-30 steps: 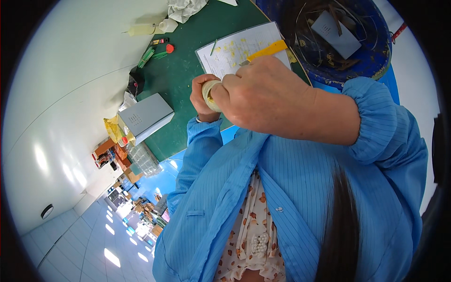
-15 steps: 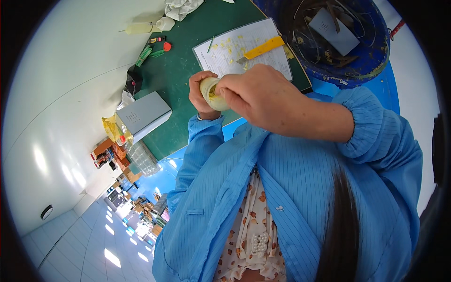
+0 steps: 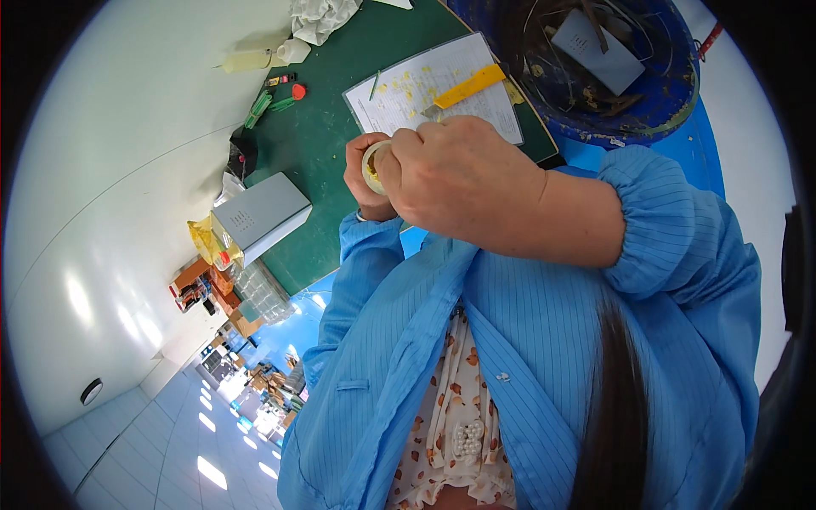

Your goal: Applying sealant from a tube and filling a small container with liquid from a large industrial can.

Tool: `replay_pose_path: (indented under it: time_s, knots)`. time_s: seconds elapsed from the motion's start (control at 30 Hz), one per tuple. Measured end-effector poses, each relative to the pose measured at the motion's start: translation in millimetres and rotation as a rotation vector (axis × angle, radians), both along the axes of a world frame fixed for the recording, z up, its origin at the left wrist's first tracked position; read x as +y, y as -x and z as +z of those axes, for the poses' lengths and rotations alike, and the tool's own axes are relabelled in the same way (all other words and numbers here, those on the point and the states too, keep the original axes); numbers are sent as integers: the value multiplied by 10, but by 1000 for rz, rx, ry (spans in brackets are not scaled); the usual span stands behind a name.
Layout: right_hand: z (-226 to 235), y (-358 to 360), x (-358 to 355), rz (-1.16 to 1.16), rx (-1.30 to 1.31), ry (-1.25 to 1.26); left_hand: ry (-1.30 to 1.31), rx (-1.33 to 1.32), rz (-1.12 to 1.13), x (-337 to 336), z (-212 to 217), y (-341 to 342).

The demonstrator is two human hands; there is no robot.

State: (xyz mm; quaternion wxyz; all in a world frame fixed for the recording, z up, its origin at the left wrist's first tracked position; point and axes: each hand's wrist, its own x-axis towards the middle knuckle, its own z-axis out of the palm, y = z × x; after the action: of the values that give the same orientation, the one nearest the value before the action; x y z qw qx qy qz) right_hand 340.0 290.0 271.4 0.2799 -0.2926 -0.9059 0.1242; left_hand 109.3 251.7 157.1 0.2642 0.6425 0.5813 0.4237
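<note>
My left hand [image 3: 360, 180] is wrapped round a small whitish translucent jar [image 3: 367, 168] with its mouth tilted up toward me. Yellow bits cling inside the jar's mouth. Across the opening lies my right hand [image 3: 476, 183], its fingers curled and pressed together at the rim. The back of that hand hides its fingertips and whatever they may hold. Just beyond my hands, a yellow-handled tool with a short metal blade [image 3: 466, 88] rests on a printed sheet [image 3: 497, 123] strewn with yellow scraps. A thin green stick [image 3: 375, 85] lies on the sheet too.
Under the sheet is a green tabletop [image 3: 314, 140]. A grey-white box [image 3: 263, 211] stands at its left, near green-handled tools [image 3: 258, 109], a pale yellow bottle [image 3: 248, 60] and crumpled white paper [image 3: 323, 17]. A blue bin [image 3: 684, 106] with scrap stands at the far right.
My right hand has turned and moved slightly left, covering more of the jar. The jar's mouth shows less now. My view has shifted slightly.
</note>
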Motion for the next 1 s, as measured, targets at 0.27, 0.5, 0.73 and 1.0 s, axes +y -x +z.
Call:
replay_pose_path:
  time_s: [0.27, 0.5, 0.73, 1.0]
  knots:
    - [-156, 44, 86, 63, 125, -41, 65, -249, 30, -69, -167, 70]
    - [-69, -4, 166, 121, 98, -63, 42, -239, 42, -79, -154, 95]
    - [30, -141, 127, 40, 87, -193, -32, -17, 21, -30, -124, 118]
    - [96, -271, 19, -91, 145, -161, -62, 79, 10, -33, -182, 160]
